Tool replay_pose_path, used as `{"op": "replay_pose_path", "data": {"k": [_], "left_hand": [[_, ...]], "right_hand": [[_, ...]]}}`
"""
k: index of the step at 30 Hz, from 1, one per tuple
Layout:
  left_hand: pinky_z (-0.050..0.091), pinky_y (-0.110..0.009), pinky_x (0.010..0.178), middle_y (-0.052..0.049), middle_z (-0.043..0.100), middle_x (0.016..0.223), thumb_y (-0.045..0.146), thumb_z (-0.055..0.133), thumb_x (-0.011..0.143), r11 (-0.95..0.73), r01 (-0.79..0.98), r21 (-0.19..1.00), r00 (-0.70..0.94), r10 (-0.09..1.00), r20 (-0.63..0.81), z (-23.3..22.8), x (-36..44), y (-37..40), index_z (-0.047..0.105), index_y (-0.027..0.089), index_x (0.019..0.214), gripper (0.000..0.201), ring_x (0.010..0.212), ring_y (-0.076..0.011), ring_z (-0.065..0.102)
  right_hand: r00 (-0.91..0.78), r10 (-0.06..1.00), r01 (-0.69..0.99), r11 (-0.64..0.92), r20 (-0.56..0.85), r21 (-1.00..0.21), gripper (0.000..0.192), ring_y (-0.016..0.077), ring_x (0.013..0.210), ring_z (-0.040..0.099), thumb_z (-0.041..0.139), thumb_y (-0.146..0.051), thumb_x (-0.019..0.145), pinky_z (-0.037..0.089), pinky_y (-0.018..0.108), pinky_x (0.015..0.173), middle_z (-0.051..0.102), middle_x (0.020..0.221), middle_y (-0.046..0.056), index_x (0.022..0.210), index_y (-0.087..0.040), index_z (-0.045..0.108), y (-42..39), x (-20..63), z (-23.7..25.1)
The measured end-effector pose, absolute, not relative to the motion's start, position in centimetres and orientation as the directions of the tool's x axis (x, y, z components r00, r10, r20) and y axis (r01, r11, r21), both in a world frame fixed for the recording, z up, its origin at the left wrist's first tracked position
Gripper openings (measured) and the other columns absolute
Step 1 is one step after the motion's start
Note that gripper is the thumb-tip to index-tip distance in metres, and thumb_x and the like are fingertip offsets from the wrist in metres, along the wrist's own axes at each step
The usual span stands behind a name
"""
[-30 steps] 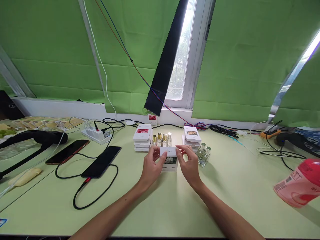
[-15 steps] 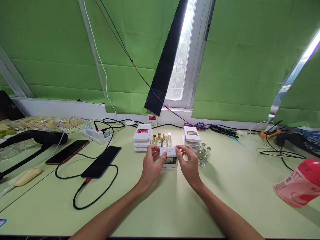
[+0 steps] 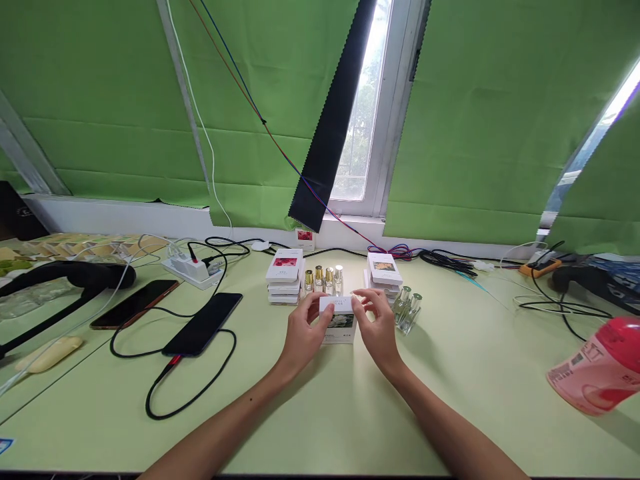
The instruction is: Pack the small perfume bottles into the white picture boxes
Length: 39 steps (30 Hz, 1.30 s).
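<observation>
Your left hand and right hand have their fingers clamped on the box standing mid-tabletop, its lid down; loose bottles wait at 12 o'clock.

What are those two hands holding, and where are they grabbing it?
A small white box standing on the table. The left hand pinches its left end and the right hand its right end, fingertips up at the top edge.

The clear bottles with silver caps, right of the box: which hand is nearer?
Right. The right hand sits just beside the silver-capped bottles; the left hand grips the white box on its far side.
</observation>
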<state>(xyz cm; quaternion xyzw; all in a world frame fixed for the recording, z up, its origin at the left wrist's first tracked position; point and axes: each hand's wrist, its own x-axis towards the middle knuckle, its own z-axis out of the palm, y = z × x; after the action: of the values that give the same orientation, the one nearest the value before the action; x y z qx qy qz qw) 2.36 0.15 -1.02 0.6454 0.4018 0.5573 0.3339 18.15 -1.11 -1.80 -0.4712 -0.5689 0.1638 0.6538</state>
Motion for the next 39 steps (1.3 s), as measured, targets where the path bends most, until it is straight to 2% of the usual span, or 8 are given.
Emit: {"op": "replay_pose_path", "data": {"k": [5,12,39], "left_hand": [[0.06,-0.035,0.086,-0.006,0.075,0.098,0.045,0.066,0.089,-0.457,0.144,0.878,0.062,0.889,0.453,-1.08,2.42,0.16,0.065,0.02,0.103,0.029,0.094,-0.0227,0.073],[0.06,-0.035,0.084,-0.006,0.075,0.096,0.045,0.066,0.089,-0.467,0.126,0.875,0.073,0.884,0.462,-1.08,2.35,0.08,0.064,0.02,0.103,0.029,0.092,-0.0228,0.073],[0.058,-0.035,0.084,-0.006,0.076,0.098,0.047,0.065,0.09,-0.461,0.109,0.881,0.085,0.887,0.454,-0.89,2.42,-0.02,0.062,0.021,0.105,0.03,0.091,-0.023,0.074]], "right_hand": [[0.262,0.787,0.291,0.487,0.558,-0.824,0.025,0.0182,0.084,0.063,0.058,-0.04,0.095,0.052,0.031,0.072,0.067,0.097,0.006,0.094,-0.019,0.071,-0.86,18.14,-1.97],[0.246,0.783,0.278,0.507,0.571,-0.816,0.024,0.0183,0.082,0.063,0.058,-0.039,0.095,0.051,0.03,0.07,0.068,0.091,0.005,0.088,-0.019,0.071,-0.83,18.15,-1.9],[0.228,0.772,0.273,0.535,0.594,-0.8,0.023,0.0181,0.085,0.062,0.058,-0.041,0.098,0.053,0.031,0.073,0.063,0.096,0.005,0.093,-0.022,0.07,-0.95,18.24,-1.81]]}}
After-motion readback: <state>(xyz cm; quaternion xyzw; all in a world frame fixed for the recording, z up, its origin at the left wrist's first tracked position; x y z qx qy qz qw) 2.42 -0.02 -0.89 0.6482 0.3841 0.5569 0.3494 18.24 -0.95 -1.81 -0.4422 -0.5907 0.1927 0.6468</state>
